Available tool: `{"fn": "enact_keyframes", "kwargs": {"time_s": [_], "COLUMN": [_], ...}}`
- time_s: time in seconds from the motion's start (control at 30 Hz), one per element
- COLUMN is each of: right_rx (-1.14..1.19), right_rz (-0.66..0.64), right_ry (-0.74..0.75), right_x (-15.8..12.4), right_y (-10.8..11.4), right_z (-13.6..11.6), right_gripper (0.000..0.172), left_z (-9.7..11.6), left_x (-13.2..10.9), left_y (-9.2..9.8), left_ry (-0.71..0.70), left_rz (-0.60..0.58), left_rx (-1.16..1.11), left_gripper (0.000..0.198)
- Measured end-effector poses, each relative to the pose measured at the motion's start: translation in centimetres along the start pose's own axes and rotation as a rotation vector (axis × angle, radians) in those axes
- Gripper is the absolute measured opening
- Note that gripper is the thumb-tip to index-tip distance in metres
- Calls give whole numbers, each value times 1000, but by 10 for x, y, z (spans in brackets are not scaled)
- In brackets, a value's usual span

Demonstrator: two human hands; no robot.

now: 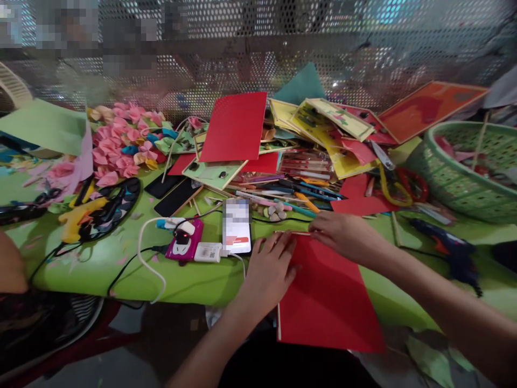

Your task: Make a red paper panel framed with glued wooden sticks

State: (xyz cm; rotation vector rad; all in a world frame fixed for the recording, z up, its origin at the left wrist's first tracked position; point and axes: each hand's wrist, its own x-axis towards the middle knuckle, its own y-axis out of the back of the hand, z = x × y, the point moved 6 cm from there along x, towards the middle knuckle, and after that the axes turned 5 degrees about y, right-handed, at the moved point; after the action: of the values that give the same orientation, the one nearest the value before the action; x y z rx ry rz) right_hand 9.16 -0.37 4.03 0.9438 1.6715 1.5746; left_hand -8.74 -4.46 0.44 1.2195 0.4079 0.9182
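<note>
A red paper sheet (327, 302) lies before me, its lower part reaching past the table's front edge. A thin pale wooden stick (278, 323) runs along its left side. Another thin wooden stick (304, 233) lies along the top edge. My left hand (271, 269) rests on the sheet's upper left corner, fingers stretched out over the edge. With its fingertips pressed together, my right hand (338, 235) holds the top stick against the paper; its fingers partly hide the stick. Just left of my left hand lies a lit phone (236, 229).
A purple power strip (183, 245) with cables sits on the green table (202, 280). Behind are pink paper flowers (117, 140), a red card (238, 126), pens and scissors (388, 172). At right stand a green basket (468, 178) and a glue gun (448, 245); a yellow glue gun (78, 218) lies left.
</note>
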Motion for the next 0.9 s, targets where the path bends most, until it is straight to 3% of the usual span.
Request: {"fn": "enact_keyframes", "kwargs": {"time_s": [0.2, 0.33, 0.5, 0.6, 0.7, 0.8, 0.9], "right_rx": [-257, -217, 362, 812, 1205, 1357, 1331], "right_rz": [-36, -33, 207, 398, 572, 633, 617], "right_ry": [-16, -97, -268, -432, -517, -538, -554], "right_x": [-12, -20, -44, -55, -52, -42, -36], "right_y": [-23, -22, 1, 6, 0, -12, -25], "right_z": [-13, -1, 23, 32, 30, 23, 20], "right_gripper": [27, 25, 15, 34, 29, 28, 27], "left_z": [0, -1, -1, -1, -2, -3, -5], "left_x": [-1, -2, -2, -2, -2, -3, -5], "left_y": [8, 8, 8, 10, 11, 12, 14], "left_ry": [6, 3, 3, 7, 9, 32, 55], "left_rz": [80, 92, 83, 87, 108, 141, 171], "left_rx": [-75, -77, -82, -93, -98, -95, -99], "left_gripper": [25, 24, 28, 28, 27, 23, 21]}}
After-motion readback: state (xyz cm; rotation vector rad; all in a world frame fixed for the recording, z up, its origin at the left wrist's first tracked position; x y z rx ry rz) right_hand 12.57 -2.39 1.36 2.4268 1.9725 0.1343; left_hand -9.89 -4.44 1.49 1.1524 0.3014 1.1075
